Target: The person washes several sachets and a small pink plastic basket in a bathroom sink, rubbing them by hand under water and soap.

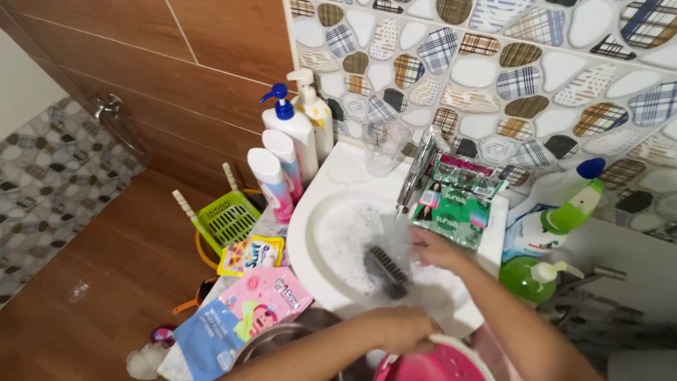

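Left hand (pixel 398 328) grips pink basin (pixel 430 363); right hand (pixel 434 248) scrubs brush (pixel 386 268).

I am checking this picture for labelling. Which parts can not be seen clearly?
Head view only:
- right hand: fingers blurred, grip on the dark brush unclear.
- left hand: fingers hidden behind the pink basin.
- pink basin: cut off by the bottom edge.

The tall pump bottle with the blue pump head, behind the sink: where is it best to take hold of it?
Grip the pump bottle around its white body from the front, probably; it stands upright, and two tubes crowd its lower front.
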